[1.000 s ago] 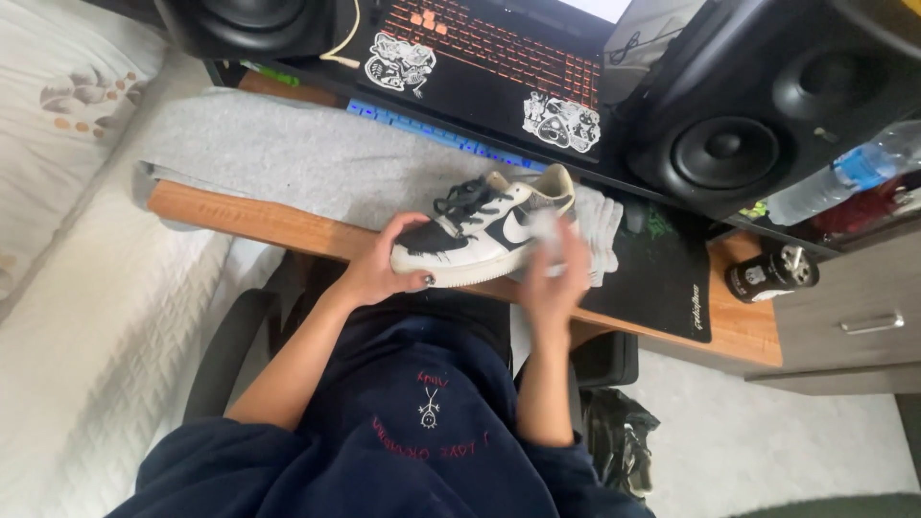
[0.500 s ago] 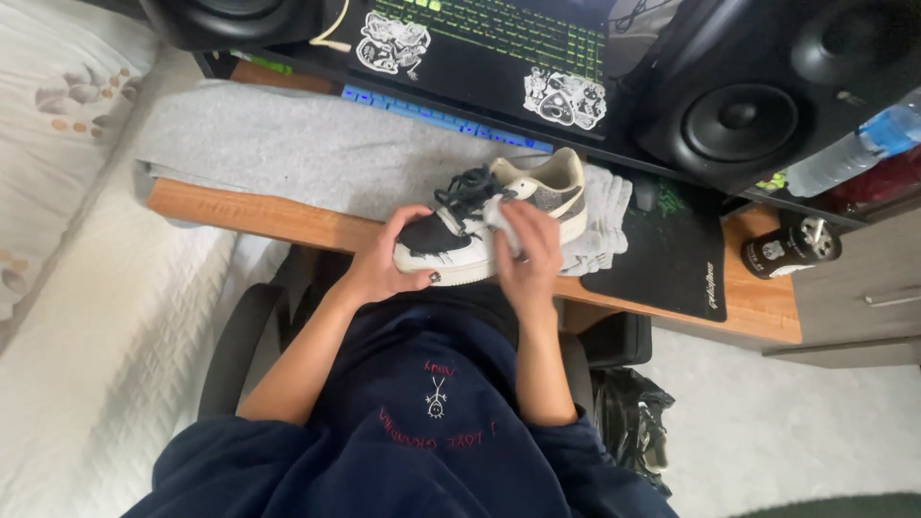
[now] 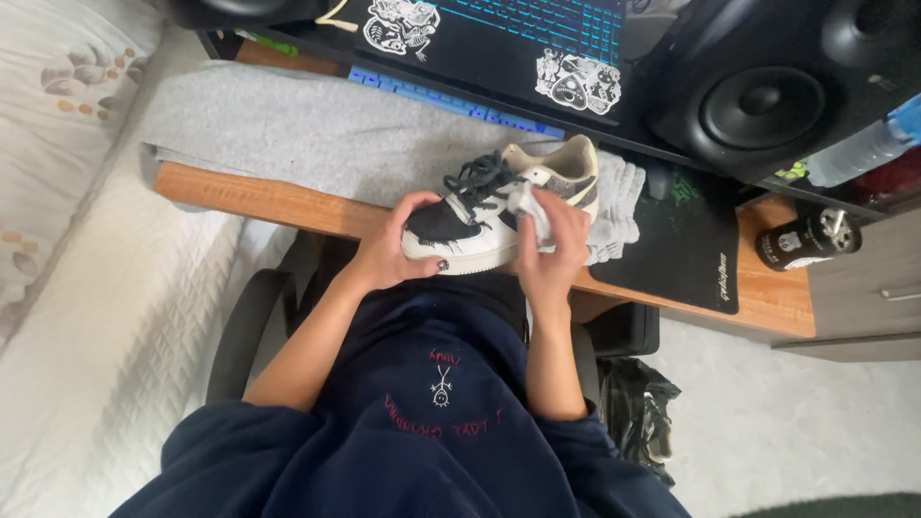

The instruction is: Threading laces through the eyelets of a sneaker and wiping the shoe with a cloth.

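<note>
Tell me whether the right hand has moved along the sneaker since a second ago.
Yes. The right hand with its white cloth has slid from the heel toward the middle of the sneaker, which stays on the desk edge.

A dark navy sweatshirt (image 3: pixel 422 432) covers the person, its sleeves (image 3: pixel 221 451) pushed up above the elbows so both forearms are bare. Small red stitched lettering and a little white stick-like figure (image 3: pixel 441 391) mark the front. The left hand (image 3: pixel 389 254) shows dark polish on its thumbnail; the right hand (image 3: pixel 554 254) wears no rings that show.
</note>
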